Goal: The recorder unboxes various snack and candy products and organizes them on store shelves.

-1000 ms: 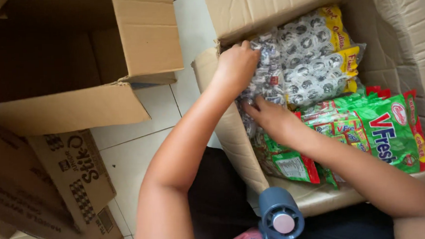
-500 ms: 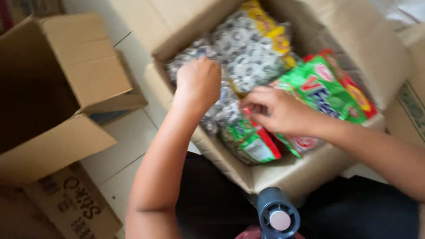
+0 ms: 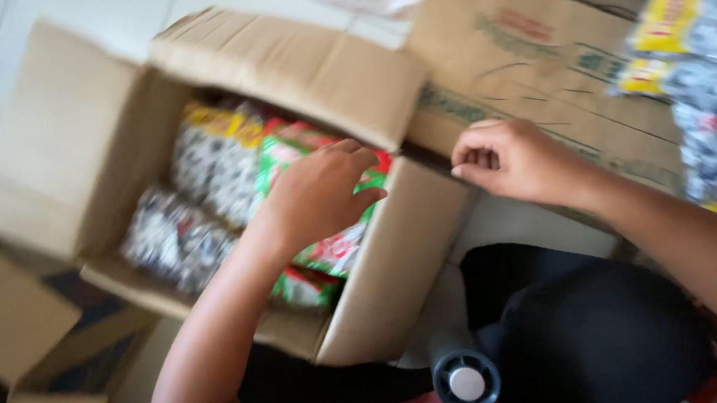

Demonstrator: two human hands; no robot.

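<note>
Left hand [image 3: 319, 197], fingers loosely spread and holding nothing, is hovering mid-frame over green-and-red plastic snack packets [image 3: 328, 252] inside an open brown cardboard box [image 3: 70, 159]; right hand [image 3: 510, 159] is curling empty, farther right.

— Where does the camera sit?
— On the person's head, looking steeply down over both forearms at an open cardboard box [image 3: 70, 159] on the floor.
— How near?
— Close; the box fills most of the left half, and a second carton [image 3: 531, 62] crowds the upper right.
— Any other view?
— Only this one. It is blurred, perhaps tilted slightly.
</note>
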